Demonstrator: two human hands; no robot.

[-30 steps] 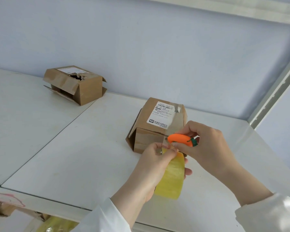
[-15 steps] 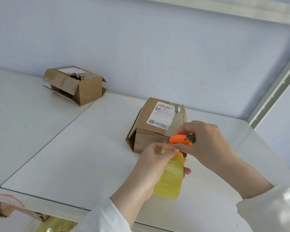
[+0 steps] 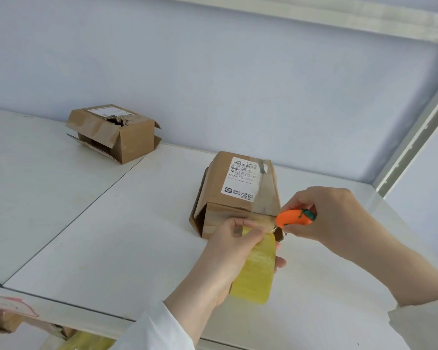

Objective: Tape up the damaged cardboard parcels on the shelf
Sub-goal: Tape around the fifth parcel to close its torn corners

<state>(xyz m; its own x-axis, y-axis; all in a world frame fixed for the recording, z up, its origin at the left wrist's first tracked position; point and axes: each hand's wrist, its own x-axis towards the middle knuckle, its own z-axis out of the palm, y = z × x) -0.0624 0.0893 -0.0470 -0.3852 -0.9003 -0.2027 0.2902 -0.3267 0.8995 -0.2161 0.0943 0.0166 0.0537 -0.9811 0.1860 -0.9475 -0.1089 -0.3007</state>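
A cardboard parcel with a white shipping label stands on the white shelf, its front flap bent open at the left. My left hand grips a yellow roll of tape just in front of the parcel, thumb on the roll's top. My right hand pinches a small orange carrot-shaped cutter, whose tip touches the tape at the parcel's lower right front corner. A second parcel, torn open on top with loose flaps, sits at the back left.
A wall rises behind the shelf, and a metal upright slants at the right. Below the shelf's front edge, at the lower left, are brown cardboard and something yellow.
My right hand has moved the orange cutter slightly right and down to the tape at the parcel's corner. My left hand and the roll have hardly shifted.
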